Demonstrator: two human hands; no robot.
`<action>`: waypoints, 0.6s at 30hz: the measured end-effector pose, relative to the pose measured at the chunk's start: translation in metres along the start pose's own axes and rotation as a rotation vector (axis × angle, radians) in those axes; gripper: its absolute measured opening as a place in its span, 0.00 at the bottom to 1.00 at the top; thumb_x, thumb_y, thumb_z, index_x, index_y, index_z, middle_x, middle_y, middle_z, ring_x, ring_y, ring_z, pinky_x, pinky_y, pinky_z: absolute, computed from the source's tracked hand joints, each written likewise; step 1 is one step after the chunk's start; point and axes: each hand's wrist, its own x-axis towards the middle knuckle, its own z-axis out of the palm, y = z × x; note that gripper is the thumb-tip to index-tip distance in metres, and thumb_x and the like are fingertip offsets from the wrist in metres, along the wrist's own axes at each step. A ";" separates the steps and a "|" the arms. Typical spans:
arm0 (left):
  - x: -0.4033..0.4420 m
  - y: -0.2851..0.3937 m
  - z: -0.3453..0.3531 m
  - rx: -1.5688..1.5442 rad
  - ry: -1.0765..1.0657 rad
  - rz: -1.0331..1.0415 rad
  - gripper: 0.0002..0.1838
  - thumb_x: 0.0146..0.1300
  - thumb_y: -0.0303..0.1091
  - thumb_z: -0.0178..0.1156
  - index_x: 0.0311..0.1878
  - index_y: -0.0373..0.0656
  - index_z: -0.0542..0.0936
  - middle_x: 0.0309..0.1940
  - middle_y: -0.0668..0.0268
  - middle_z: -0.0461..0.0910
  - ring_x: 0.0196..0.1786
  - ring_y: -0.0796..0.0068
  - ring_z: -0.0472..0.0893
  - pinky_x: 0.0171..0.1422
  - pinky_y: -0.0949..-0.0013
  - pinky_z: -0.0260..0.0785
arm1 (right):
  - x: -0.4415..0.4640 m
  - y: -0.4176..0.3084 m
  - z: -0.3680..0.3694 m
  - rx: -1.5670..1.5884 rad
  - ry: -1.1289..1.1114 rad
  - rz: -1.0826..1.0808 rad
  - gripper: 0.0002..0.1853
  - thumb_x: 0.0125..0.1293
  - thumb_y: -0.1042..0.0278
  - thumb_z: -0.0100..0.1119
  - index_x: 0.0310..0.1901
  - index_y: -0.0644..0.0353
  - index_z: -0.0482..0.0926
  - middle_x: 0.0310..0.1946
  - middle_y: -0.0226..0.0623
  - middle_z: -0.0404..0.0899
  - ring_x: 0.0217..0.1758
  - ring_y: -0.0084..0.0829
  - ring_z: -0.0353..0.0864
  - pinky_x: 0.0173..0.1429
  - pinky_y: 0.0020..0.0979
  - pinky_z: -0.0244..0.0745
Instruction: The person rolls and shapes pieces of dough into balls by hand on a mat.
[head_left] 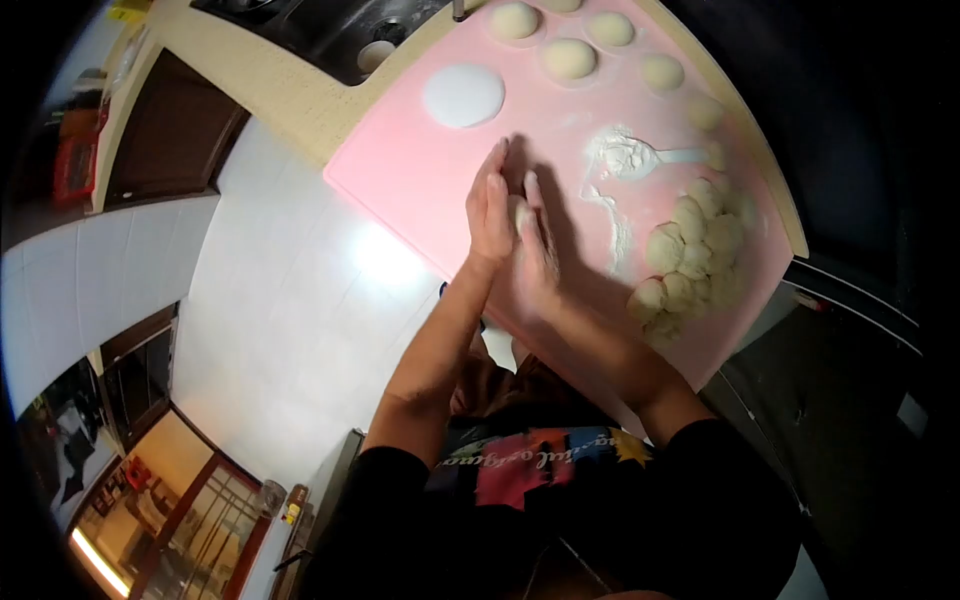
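1. Between the left hand and the right hand is a small piece of dough. Only a bit of it peeks out, because the palms and fingers hide the rest.
2. The two hands are pressed on it from both sides, with the fingers pointing away from the body. The palms look nearly flat, maybe so they push evenly and the dough does not slip out.
3. Under the hands is a big pink mat. It is probably there so that sticky dough does not touch the counter.
4. Just to the right of the hands is a little pile of flour with a white spoon in it. The handle points away from the hands. The flour is near, likely so it is easy to reach.
5. Farther right of the hands is a heap of dough lumps. They touch and lean on each other, perhaps to save room.
6. Well past the hands, to the front and right, smooth dough balls sit on the mat. Most have gaps between them, which should stop them sticking together.
7. In front of the hands and a bit left lies a flat, round white thing. I cannot tell what it is for.
8. Farther out that way is a dark sink.
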 end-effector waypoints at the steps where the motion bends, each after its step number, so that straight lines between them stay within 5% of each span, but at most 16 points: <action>1: -0.001 0.003 -0.002 0.002 0.011 -0.001 0.38 0.81 0.55 0.34 0.75 0.27 0.59 0.72 0.41 0.65 0.73 0.49 0.67 0.78 0.55 0.55 | -0.006 0.001 0.002 0.036 0.005 0.004 0.33 0.83 0.52 0.26 0.79 0.67 0.46 0.82 0.47 0.44 0.85 0.38 0.42 0.85 0.38 0.38; 4: -0.027 -0.016 0.001 0.307 0.204 0.194 0.36 0.81 0.53 0.34 0.75 0.29 0.61 0.73 0.45 0.65 0.74 0.47 0.67 0.79 0.55 0.55 | 0.014 -0.003 -0.009 0.093 0.064 0.005 0.33 0.83 0.51 0.27 0.79 0.67 0.46 0.82 0.48 0.44 0.85 0.39 0.42 0.85 0.38 0.38; 5: -0.045 -0.003 0.008 0.079 0.257 0.127 0.34 0.79 0.49 0.40 0.75 0.28 0.61 0.75 0.45 0.62 0.77 0.46 0.61 0.81 0.55 0.50 | 0.039 -0.010 -0.016 0.084 0.081 0.003 0.33 0.83 0.51 0.27 0.79 0.67 0.47 0.82 0.48 0.44 0.85 0.40 0.42 0.85 0.38 0.38; 7: -0.067 -0.001 0.018 0.106 0.170 0.096 0.36 0.79 0.51 0.41 0.76 0.27 0.59 0.76 0.45 0.59 0.79 0.46 0.59 0.82 0.54 0.47 | 0.065 -0.017 -0.019 0.068 0.090 0.011 0.33 0.83 0.51 0.28 0.79 0.67 0.47 0.82 0.48 0.44 0.85 0.40 0.42 0.85 0.38 0.38; 12: -0.006 0.005 0.009 -0.040 0.059 0.049 0.34 0.81 0.51 0.34 0.71 0.27 0.66 0.69 0.45 0.71 0.71 0.50 0.70 0.77 0.58 0.58 | 0.018 -0.006 -0.008 -0.116 -0.019 -0.026 0.33 0.83 0.51 0.29 0.79 0.67 0.48 0.81 0.50 0.45 0.85 0.42 0.43 0.84 0.39 0.39; 16: -0.013 0.003 -0.002 0.177 0.158 0.088 0.34 0.81 0.50 0.34 0.72 0.26 0.65 0.69 0.42 0.69 0.73 0.49 0.69 0.77 0.57 0.58 | 0.002 -0.003 -0.004 0.027 0.013 0.000 0.33 0.83 0.51 0.29 0.78 0.67 0.48 0.81 0.51 0.45 0.85 0.43 0.43 0.84 0.40 0.39; 18: -0.048 0.001 0.011 0.089 0.256 0.156 0.30 0.79 0.43 0.41 0.73 0.27 0.63 0.73 0.44 0.66 0.75 0.46 0.65 0.79 0.56 0.53 | 0.037 -0.008 -0.014 0.025 0.057 -0.008 0.33 0.83 0.51 0.30 0.78 0.68 0.49 0.81 0.51 0.45 0.85 0.43 0.43 0.84 0.40 0.39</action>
